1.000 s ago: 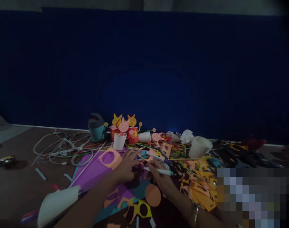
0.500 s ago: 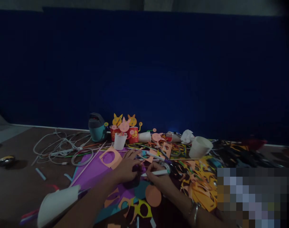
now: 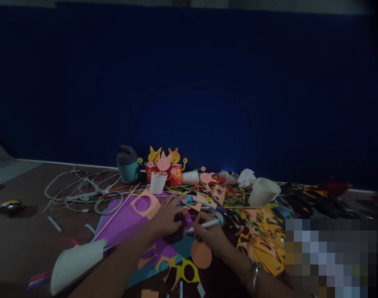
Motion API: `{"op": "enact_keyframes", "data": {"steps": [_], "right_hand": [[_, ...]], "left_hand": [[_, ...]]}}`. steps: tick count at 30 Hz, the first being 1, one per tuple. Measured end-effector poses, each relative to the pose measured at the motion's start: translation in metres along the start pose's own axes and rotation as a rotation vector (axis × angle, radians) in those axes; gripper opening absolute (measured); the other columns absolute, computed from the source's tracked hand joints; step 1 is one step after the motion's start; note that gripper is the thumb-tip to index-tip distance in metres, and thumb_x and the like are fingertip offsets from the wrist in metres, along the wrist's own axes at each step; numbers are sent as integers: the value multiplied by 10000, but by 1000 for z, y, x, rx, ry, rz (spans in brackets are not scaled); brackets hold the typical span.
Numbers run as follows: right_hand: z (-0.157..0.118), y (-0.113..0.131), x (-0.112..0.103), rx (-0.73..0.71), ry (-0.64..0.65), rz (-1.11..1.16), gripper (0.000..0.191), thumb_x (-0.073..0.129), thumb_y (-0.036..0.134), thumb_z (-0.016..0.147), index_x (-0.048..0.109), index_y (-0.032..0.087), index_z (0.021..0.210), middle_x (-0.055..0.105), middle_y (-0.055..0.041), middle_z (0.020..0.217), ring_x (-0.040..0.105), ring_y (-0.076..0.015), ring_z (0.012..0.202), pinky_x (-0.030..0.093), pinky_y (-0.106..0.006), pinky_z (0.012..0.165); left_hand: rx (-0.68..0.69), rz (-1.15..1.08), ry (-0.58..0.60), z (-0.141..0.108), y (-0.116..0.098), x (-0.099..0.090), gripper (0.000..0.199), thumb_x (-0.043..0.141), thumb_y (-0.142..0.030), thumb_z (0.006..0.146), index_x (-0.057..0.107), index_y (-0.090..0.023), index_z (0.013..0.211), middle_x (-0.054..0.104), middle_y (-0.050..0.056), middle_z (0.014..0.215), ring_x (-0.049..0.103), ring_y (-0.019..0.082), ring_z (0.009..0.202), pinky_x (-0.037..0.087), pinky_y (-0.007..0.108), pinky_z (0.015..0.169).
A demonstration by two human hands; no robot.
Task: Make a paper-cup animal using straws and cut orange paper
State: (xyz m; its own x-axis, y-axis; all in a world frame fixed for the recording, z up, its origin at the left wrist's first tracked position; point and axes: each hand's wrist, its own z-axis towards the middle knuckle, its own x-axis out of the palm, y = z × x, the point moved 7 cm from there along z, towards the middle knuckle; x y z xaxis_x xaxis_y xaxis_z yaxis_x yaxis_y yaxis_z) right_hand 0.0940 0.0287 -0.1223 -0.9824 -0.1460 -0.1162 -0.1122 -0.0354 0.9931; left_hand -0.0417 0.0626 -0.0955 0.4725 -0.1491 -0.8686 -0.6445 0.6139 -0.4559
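In the head view my right hand is closed around a white marker in a writing grip. The marker's tip points left, toward my left hand, and hangs low over the purple paper. My left hand rests on that paper with its fingers stretched forward and apart; its underside is in shadow. Beside its wrist lies a peach paper square with a round hole. A peach paper disc sits just below my right hand, over teal paper.
Behind my hands stand paper cups with paper animal heads and a teal-and-grey device. White cables tangle at left. A white cup lies near my left forearm; another cup and orange scraps are at right.
My right hand has closed into a writing grip, and the marker now tilts more steeply, its tip lower. My left hand has hardly moved. The whole view has shifted slightly.
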Motion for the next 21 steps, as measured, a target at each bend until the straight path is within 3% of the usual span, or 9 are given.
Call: {"op": "enact_keyframes", "data": {"steps": [21], "right_hand": [[0,-5,4,-42,44,-162,142,543,189,736,483,210,609,544,54,483,480,-100,441,337,-193,430]], "left_hand": [[-12,-21,-13,1,-2,-2,257,592,-99,603,671,-242,802,356,9,1480,235,304,1359,206,476,1092]]}}
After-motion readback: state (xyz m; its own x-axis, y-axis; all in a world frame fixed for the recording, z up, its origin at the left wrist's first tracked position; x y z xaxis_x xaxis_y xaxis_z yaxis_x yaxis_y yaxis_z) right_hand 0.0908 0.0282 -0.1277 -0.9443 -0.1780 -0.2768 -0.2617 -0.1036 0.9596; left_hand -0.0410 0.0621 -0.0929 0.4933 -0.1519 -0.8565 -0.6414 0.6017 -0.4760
